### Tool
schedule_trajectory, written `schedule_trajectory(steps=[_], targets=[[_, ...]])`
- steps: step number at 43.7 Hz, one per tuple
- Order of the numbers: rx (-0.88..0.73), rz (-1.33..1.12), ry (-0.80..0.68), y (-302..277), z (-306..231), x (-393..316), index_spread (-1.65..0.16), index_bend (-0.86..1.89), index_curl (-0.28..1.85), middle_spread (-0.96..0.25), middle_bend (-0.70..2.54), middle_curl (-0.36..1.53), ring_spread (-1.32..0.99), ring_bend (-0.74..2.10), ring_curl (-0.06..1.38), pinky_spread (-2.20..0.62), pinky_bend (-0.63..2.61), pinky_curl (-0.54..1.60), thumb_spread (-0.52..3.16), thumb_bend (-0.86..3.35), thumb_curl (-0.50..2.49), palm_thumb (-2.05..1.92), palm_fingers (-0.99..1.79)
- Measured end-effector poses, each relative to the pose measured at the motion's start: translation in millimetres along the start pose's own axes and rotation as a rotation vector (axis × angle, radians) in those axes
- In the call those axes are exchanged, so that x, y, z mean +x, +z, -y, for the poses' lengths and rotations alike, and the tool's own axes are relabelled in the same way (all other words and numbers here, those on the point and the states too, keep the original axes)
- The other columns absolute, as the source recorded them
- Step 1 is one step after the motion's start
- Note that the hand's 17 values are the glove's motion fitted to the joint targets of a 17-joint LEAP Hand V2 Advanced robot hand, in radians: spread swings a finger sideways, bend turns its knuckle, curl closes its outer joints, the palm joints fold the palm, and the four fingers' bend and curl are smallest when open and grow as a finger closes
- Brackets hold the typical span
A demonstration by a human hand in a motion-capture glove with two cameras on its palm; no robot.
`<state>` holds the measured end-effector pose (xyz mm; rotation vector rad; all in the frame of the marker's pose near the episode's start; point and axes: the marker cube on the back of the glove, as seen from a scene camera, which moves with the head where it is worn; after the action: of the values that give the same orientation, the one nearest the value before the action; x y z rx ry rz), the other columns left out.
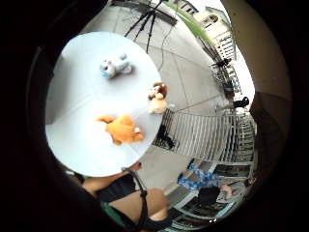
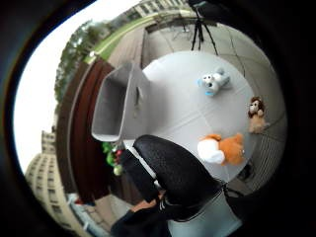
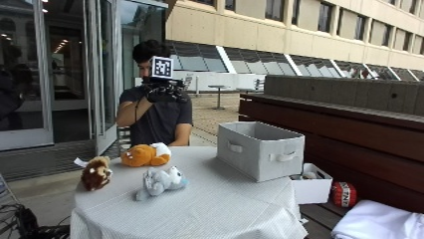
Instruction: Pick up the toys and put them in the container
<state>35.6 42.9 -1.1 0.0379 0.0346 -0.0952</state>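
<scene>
Three toys lay on the table [image 3: 218, 209] in the outside view: an orange plush [image 3: 144, 155] by its far edge, a brown lion [image 3: 97, 173] at its left edge, a grey plush [image 3: 159, 181] between. The gloved right hand [image 3: 163, 92] was raised well above them, empty; whether its fingers were curled could not be told. The grey container [image 3: 262, 149] stood at the right edge. Both palm views showed the toys far below.

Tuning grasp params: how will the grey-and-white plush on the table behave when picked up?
The grey-and-white plush looks like soft stuffed fabric, so it will probably squash and give under the fingers rather than slip. It lies sprawled with limbs out, so they may dangle when lifted. It seems light for its bulk, unlikely to roll on the tablecloth.
</scene>
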Motion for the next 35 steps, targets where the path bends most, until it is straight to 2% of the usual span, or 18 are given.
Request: schedule_trajectory(steps=[4,8,12,15,24,28,29,32,35], targets=[[-0.045,0.012,0.011,16,-14,15,-0.29,0.17,0.26,-0.09,0.20,0.26,-0.18,0.16,0.08,-0.04,0.54,0.28,1.04,-0.08,0.08,-0.12,-0.05],[-0.096,0.021,0.096,37,-26,26,-0.30,0.15,0.26,-0.10,0.19,0.27,-0.19,0.15,0.09,-0.01,0.60,0.31,1.02,-0.09,0.09,-0.12,-0.06],[-0.069,0.026,0.023,66,-27,42,-0.30,0.15,0.27,-0.11,0.19,0.29,-0.18,0.15,0.09,0.00,0.65,0.33,0.99,-0.09,0.10,-0.13,-0.07],[-0.065,0.025,0.031,88,-33,51,-0.31,0.15,0.27,-0.11,0.19,0.29,-0.18,0.14,0.09,0.02,0.69,0.34,0.97,-0.09,0.11,-0.13,-0.09],[-0.210,0.083,0.085,152,-58,64,-0.31,0.15,0.28,-0.11,0.18,0.31,-0.17,0.15,0.10,0.04,0.74,0.36,0.94,-0.10,0.13,-0.13,-0.10],[-0.029,0.069,0.140,185,-49,67,-0.31,0.15,0.28,-0.11,0.18,0.32,-0.15,0.15,0.10,0.05,0.76,0.36,0.93,-0.10,0.13,-0.13,-0.11],[-0.038,0.069,0.147,189,-51,68,-0.31,0.15,0.28,-0.11,0.18,0.32,-0.15,0.14,0.10,0.05,0.77,0.37,0.93,-0.09,0.13,-0.13,-0.12],[-0.215,0.098,0.134,191,-70,66,-0.32,0.16,0.28,-0.10,0.18,0.32,-0.14,0.14,0.11,0.05,0.78,0.37,0.93,-0.09,0.14,-0.12,-0.12],[-0.267,0.132,0.124,196,-79,66,-0.32,0.18,0.29,-0.10,0.17,0.32,-0.13,0.14,0.11,0.06,0.80,0.37,0.93,-0.08,0.15,-0.11,-0.09]])
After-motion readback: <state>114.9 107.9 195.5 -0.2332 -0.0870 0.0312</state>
